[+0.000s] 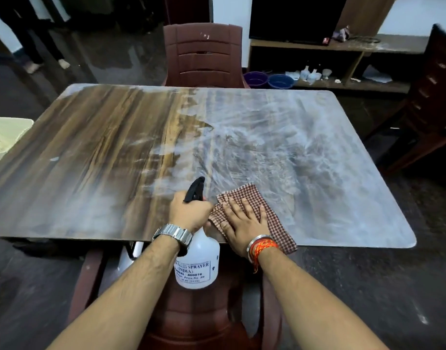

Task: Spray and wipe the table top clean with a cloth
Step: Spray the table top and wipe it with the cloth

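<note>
Table (95, 147): the left half shows bare wood grain and looks wiped. From about the middle to the right edge lies a whitish smeared film (305, 152). My read is that you are roughly half done, and the right half is the work left.

Cloth (276, 221): checked and folded, at the near edge a little right of centre, with one corner hanging over that edge. Your right hand (242, 222) lies flat on it, fingers straight and spread, pressing rather than gripping.

Sprayer (199, 265): your left hand (189, 213) is curled round its neck below the black trigger head. The nozzle points out toward the far edge. The bottle hangs just off the near edge, beside the cloth's left side. You cannot tell from here whether they touch.

Doing the step well:
- Mist the film ahead of the cloth, not the cloth's own patch.
- Keep the palm flat and the fold tight so the whole pad bears down.
- Stroke from the near edge to the far edge in overlapping lanes, working toward the right edge.
- Don't drag film back over the clean left half.
- Refold to a fresh face once the cloth smears rather than lifts.
- Finish along the right corners, where the film looks thick.

Around: a chair (203, 54) at the far edge, and a pale basket (4, 137) off the left edge.
</note>
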